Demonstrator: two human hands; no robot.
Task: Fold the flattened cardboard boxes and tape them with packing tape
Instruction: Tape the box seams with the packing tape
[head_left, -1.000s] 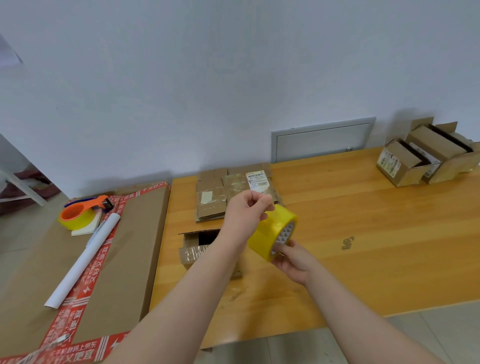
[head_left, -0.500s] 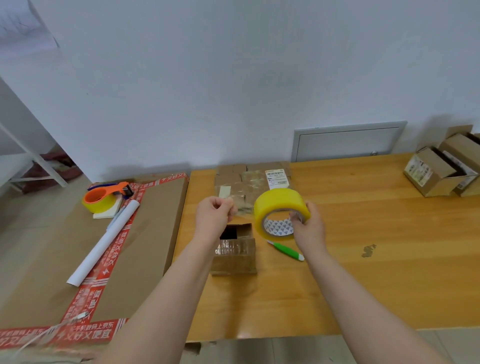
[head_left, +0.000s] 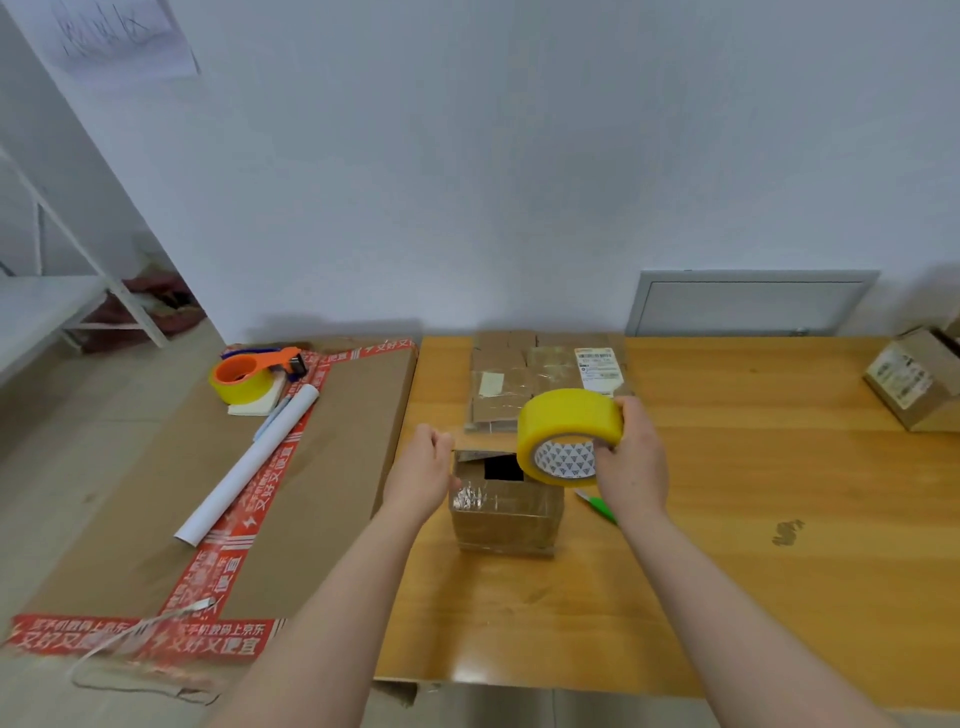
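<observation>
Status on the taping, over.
Right hand grips yellow packing tape roll over small brown cardboard box. Left hand curled beside box, grasp unclear. Box top part open. Green tool lies right of box.

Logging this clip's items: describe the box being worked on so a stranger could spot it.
On the wooden table, near its left edge, flattened boxes lie stacked by the wall. In front stands the small cardboard box, under the yellow tape roll in the right hand. Unlike that stack, it is erected, its top partly open.
</observation>
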